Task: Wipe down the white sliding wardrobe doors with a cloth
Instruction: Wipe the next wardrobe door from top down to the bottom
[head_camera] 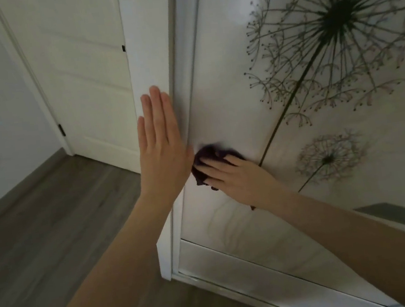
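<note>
My right-hand fingers (215, 171) are spread and pressed flat over a dark purple cloth (207, 160), pinning it against the wardrobe door (228, 104). The cloth is bunched under the right hand (235, 177); I can see it poking out past the fingertips and, I think, a small corner below the wrist, though that part is too dim to be sure. My left-hand fingers (158, 112) are straight and held together, holding nothing, and the left hand (162, 143) lies flat against the white side panel (147, 45) at the door's left edge, with the thumb just beside the cloth.

Taking the wardrobe door as my landmark: the cloth sits on its lower left part, close to the door's left frame strip. To the right of the cloth on the same door runs the dark stem of a large printed dandelion head (340, 14), which fills the upper right of the door. A smaller dandelion print (328, 158) sits lower on the door, right of my right hand. Below the cloth the door ends at a bottom rail (237, 276) running along the floor. Left of the door, beyond the side panel, stands a white room door (80, 79) with black hinges, and grey wood-look flooring (51, 223) spreads out under my forearms.
</note>
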